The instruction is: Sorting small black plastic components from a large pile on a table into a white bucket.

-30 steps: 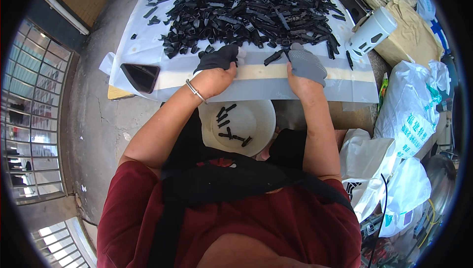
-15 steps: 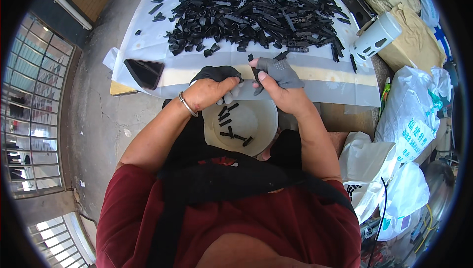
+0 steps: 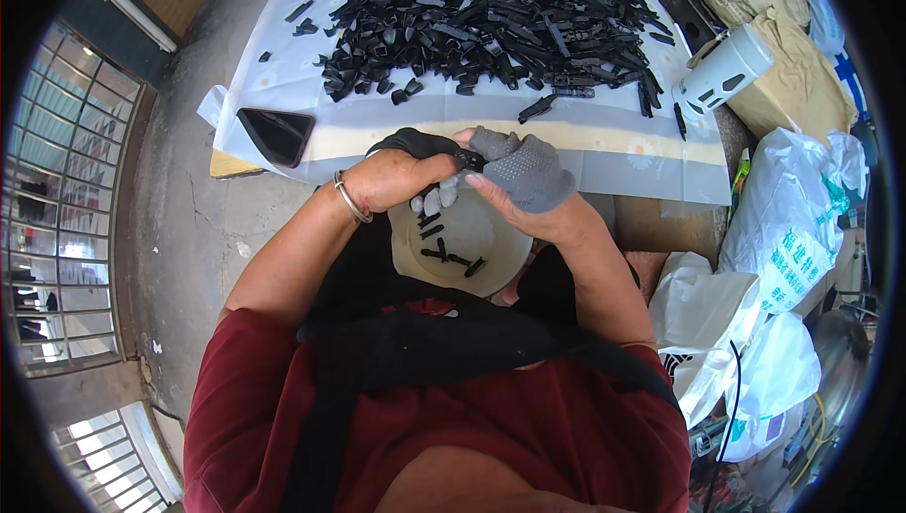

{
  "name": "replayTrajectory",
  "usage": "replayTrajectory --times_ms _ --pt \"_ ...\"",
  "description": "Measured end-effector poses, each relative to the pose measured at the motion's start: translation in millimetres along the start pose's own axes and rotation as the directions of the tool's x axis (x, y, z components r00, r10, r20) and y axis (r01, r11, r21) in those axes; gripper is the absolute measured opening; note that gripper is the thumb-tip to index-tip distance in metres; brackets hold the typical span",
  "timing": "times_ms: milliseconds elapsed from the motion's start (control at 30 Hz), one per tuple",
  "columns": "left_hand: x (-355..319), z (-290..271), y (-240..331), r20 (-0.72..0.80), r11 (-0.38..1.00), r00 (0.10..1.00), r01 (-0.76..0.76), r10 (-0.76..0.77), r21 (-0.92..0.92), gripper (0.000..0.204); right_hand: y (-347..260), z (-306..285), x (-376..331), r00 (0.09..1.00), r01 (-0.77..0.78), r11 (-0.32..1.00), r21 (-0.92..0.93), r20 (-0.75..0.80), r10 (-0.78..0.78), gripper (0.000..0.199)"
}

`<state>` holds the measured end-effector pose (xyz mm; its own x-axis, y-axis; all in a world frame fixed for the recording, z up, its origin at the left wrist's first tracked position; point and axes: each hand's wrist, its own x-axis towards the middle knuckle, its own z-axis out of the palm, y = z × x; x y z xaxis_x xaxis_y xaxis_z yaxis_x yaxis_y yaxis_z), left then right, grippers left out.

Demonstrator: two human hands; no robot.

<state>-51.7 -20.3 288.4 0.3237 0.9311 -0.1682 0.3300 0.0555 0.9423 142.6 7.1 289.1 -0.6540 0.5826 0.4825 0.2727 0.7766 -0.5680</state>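
My left hand (image 3: 408,171), in a black and grey glove with bare fingertips, is closed with its thumb and fingers pinched together. My right hand (image 3: 524,173), in a grey dotted fingerless glove, meets it over the table's near edge. Between them sits a small black plastic part (image 3: 469,160), gripped from both sides and mostly covered by fingers. Just below, a pale round bowl (image 3: 500,272) rests at my lap with several slim black pieces (image 3: 436,252) in it. Beyond the hands spreads a big heap of black plastic parts (image 3: 491,32).
A dark phone (image 3: 276,138) lies on the cloth-covered table (image 3: 377,131) at left. At right stand a white tumbler (image 3: 725,69), a brown paper sack (image 3: 793,79) and white plastic bags (image 3: 779,220). One loose black part (image 3: 537,109) lies at the heap's near side.
My right hand has moved left and inward, bringing its black part against my left hand's fingertips. The hands were apart before and now touch.
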Motion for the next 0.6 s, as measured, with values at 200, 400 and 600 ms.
replayTrajectory --times_ms 200,400,600 --pt "-10 20 17 -0.186 0.993 0.979 0.066 -0.083 -0.100 0.038 0 11 -4 0.999 -0.034 0.973 -0.229 -0.038 0.026 0.026" --pt "-12 24 -1 -0.336 0.993 0.941 -0.063 0.026 -0.099 0.042 -1 -7 -6 0.990 -0.137 0.980 -0.142 0.015 0.141 0.023" --pt "-11 14 0 -0.222 0.983 0.974 -0.087 0.049 -0.163 0.042 -5 -8 -9 0.997 -0.074 0.985 -0.157 0.017 0.078 0.027"
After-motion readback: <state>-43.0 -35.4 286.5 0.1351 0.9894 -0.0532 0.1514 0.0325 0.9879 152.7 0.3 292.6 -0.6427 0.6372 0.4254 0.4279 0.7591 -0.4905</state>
